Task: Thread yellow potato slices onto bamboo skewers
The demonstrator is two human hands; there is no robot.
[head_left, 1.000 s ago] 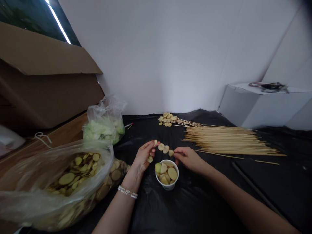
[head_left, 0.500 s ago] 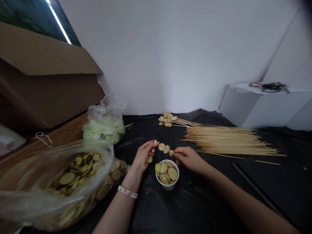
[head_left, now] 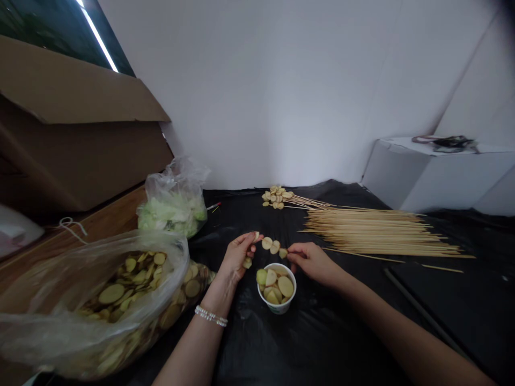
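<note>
Round pale slices (head_left: 267, 243) sit in a row on a thin skewer between my two hands, above a white paper cup (head_left: 279, 310) full of slices. My left hand (head_left: 238, 255) is closed, with one slice at its fingertips and another piece under its fingers. On the other side, my right hand (head_left: 308, 258) pinches at the slice on the right end of the row. The skewer itself is mostly hidden. Behind the hands lies a cluster of skewered slices (head_left: 277, 196), and right of it a wide pile of bare skewers (head_left: 374, 230).
A large open plastic bag of slices (head_left: 110, 295) fills the left front. Behind it stand a bag of pale green pieces (head_left: 171, 212) and a cardboard box (head_left: 80, 155). A white box (head_left: 442, 171) is at the right back. A dark flat object (head_left: 462, 300) lies at the right.
</note>
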